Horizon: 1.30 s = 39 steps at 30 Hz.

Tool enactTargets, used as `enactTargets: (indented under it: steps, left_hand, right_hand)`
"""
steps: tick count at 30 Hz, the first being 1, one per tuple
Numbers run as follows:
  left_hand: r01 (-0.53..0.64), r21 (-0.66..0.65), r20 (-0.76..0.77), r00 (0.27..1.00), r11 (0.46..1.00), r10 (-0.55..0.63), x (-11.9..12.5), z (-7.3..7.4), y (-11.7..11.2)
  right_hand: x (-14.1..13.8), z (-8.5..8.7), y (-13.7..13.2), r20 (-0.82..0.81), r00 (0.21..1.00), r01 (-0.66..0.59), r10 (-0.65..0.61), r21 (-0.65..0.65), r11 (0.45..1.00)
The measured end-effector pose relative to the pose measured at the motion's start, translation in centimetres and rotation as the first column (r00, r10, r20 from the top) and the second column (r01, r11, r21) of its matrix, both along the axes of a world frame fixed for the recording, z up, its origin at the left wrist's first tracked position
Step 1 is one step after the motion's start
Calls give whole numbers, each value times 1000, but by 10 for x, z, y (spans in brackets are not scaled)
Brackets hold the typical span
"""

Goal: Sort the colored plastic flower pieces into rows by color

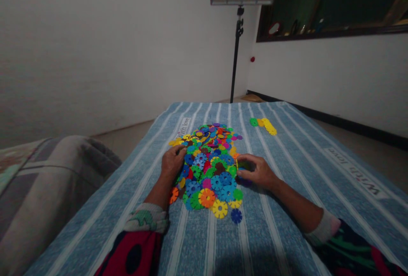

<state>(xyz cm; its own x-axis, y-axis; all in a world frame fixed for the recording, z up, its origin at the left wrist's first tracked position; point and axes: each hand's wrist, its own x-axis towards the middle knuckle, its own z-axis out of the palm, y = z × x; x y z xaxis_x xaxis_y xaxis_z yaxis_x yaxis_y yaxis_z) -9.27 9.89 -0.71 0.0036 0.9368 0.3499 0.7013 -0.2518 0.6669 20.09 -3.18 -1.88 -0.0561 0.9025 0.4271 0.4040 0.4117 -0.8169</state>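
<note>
A heap of flat, notched plastic discs [208,163] in many colours lies on a blue striped cloth [287,208]. My left hand [172,162] rests at the heap's left edge, fingers curled down onto the discs. My right hand [256,171] sits at the heap's right edge, fingers closed around a few discs, green and purple ones showing under the palm. A short joined row of one green and several yellow discs [264,125] lies apart, further back on the right.
A grey patterned blanket [41,182] bunches at the left of the cloth. A light stand [236,50] with a bar lamp stands in the far corner. A dark-framed window [334,4] fills the upper right wall.
</note>
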Motion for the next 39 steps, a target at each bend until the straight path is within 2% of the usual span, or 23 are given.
enactTargets:
  steps: [4, 7, 9, 12, 14, 17, 24, 31, 39]
  left_hand:
    - [-9, 14, -16, 1000, 1000, 9, -2, -1, 4]
    - [-26, 0, -23, 999, 1000, 26, -2, -1, 6]
    - [-30, 5, -26, 999, 1000, 30, -3, 0, 6]
    - [-30, 17, -33, 999, 999, 31, -4, 1, 7]
    - [-32, 15, -36, 999, 999, 32, -5, 1, 8]
    - [-37, 0, -36, 999, 999, 37, -6, 1, 8]
    - [-34, -28, -16, 999, 999, 34, -5, 4, 3]
    - [-32, -27, 2, 999, 999, 32, -7, 1, 4]
    - [-45, -32, -10, 999, 998, 45, -6, 3, 4]
  right_hand:
    - [8, 1, 7, -28, 996, 90, -90, -15, 996]
    - [30, -1, 18, 69, 955, 288, -288, 9, 958]
    - [51, -2, 26, 167, 869, 467, -465, 26, 884]
    - [88, -4, 37, 340, 671, 690, -659, 40, 723]
    - [109, -5, 45, 467, 541, 776, -699, 44, 630]
    - [132, -5, 56, 597, 424, 830, -681, 44, 556]
    - [148, -9, 85, 649, 366, 865, -666, 25, 500]
    - [151, -9, 102, 687, 355, 868, -634, 10, 496]
    - [151, -9, 105, 713, 339, 868, -613, 14, 497]
